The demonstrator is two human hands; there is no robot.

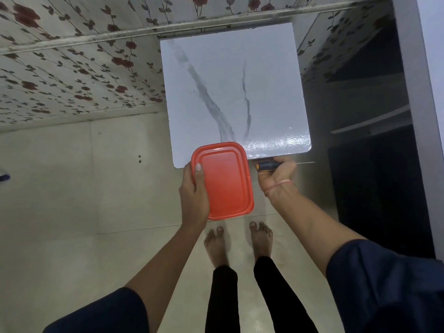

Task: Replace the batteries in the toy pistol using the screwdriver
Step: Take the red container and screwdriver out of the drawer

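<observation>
Box (224, 181) in left hand (193, 188), table (235, 92) beyond

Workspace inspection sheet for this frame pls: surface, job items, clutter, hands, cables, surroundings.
Surface: white marbled table top, glossy, set against the wall.
Job's things: screwdriver, shaft pointing right; toy pistol and batteries not seen.
Clutter: red lidded container, lid on, contents hidden.
Grippers: left hand holds the container by its left edge; right hand grips the screwdriver handle.
Cables: nothing seen.
Surroundings: floral wall, tiled floor, dark shelving to the right.
</observation>
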